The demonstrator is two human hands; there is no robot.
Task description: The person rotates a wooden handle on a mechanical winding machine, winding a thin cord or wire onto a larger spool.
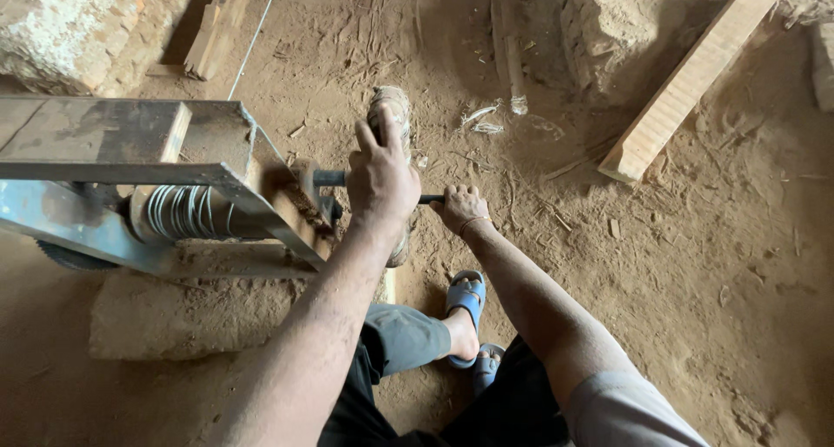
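A metal frame machine [122,173] stands at the left on an earthen block [182,312], with coiled wire [181,211] wound on its drum. A dark steel crank bar [328,178] sticks out of its right side. My left hand [380,176] is closed over the bar close to the machine. My right hand [460,206] grips the bar's outer end. Behind my left hand, a rag-wrapped piece [393,104] on the crank shows partly. My foot in a blue sandal [466,301] rests on the dirt below.
A long wooden plank [691,78] lies at the upper right. A shorter board [213,30] and a thin taut wire [254,37] are at the upper left. Rough brick or stone blocks [69,30] line the back. Sandy ground with straw bits surrounds everything.
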